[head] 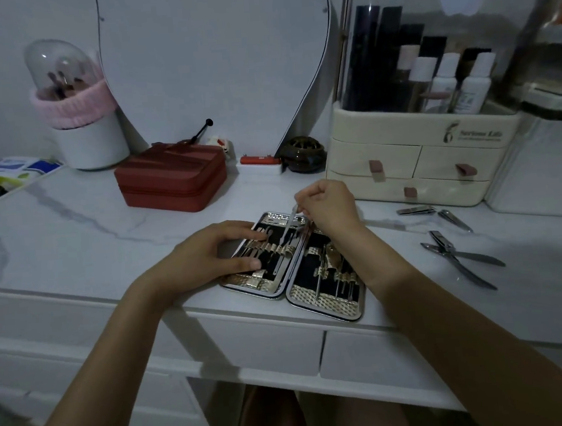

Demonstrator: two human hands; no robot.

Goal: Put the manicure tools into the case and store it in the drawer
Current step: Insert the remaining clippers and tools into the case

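The manicure case [327, 305] lies open near the front edge of the white marble-look table [89, 228], both halves lined black with gold loops and several metal tools in them. My left hand [215, 255] rests on the case's left half, fingers straight across the loops. My right hand [326, 206] hovers over the case's far edge and pinches a thin metal tool [289, 227], which slants down toward the left half. Loose on the table to the right are two nail clippers [417, 211] [455, 220] and a crossed clipper and nipper [458, 257].
Two shut drawers [263, 342] [385, 356] sit under the table's front edge. A red zip box [173, 181] stands behind the case. A cream cosmetics organiser [413, 162] with small drawers stands at right, a mirror [213, 56] and brush holder [79, 107] behind.
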